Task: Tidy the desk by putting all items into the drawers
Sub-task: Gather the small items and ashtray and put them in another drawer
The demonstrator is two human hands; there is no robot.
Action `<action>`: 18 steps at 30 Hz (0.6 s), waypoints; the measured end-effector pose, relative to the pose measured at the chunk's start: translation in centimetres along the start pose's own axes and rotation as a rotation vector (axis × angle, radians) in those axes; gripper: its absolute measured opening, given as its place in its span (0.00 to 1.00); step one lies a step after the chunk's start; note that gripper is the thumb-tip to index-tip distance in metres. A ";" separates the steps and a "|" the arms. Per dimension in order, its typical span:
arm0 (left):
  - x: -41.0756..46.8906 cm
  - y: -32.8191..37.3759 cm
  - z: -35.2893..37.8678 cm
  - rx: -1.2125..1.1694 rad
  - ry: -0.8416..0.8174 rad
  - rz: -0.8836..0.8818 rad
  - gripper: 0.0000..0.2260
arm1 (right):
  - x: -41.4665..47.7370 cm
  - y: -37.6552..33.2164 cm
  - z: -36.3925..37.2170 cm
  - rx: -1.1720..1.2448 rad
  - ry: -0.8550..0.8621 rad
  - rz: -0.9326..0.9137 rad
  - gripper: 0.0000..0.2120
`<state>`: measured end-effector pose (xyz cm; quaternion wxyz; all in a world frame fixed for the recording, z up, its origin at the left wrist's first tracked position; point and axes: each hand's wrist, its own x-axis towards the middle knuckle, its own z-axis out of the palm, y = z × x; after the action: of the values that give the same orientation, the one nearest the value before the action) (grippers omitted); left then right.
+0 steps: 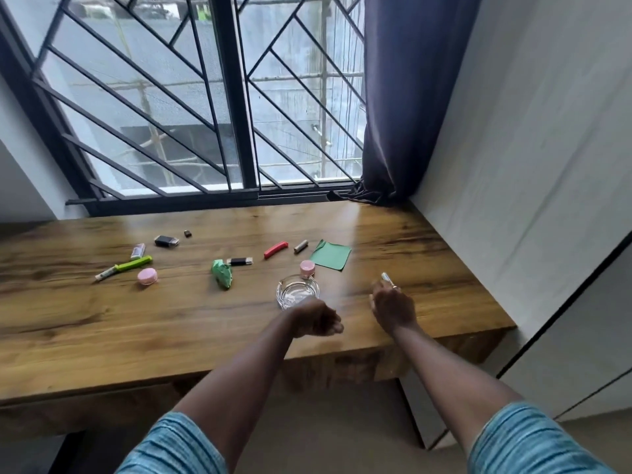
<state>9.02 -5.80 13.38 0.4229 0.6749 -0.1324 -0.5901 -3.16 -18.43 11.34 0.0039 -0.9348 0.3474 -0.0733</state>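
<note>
Small items lie scattered on the wooden desk (171,319). A clear glass ashtray (297,289) sits near the middle, just beyond my left hand (316,318), whose fingers hang loosely curled and hold nothing. My right hand (393,304) hovers to the right and pinches a small silvery object (385,278). Behind the ashtray are a pink jar (307,268), a green paper square (331,255), a battery (300,246) and a red clip (275,249). Further left lie a crumpled green wrapper (222,274), a black lighter (240,261), a second pink jar (147,276) and a green pen (123,267).
A black box (166,241), a tiny dark piece (187,233) and a small tube (137,250) lie at the back left. A barred window and a dark curtain (403,97) stand behind the desk. A white wall closes the right side. No drawer shows.
</note>
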 end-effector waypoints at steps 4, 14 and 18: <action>2.4 4.1 -3.7 -0.177 0.207 0.247 0.11 | 4.3 1.2 0.4 0.116 -0.031 0.205 0.15; 10.7 11.6 -9.8 0.591 0.862 0.112 0.14 | 14.5 2.1 1.7 0.217 -0.353 0.439 0.18; 12.3 13.3 -9.3 0.813 0.840 0.104 0.16 | 17.5 2.3 1.7 0.279 -0.380 0.424 0.15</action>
<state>25.00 -18.37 14.18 0.1748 0.9515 -0.2023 -0.1524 8.70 -31.67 11.87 0.2121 -0.8290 0.5141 0.0580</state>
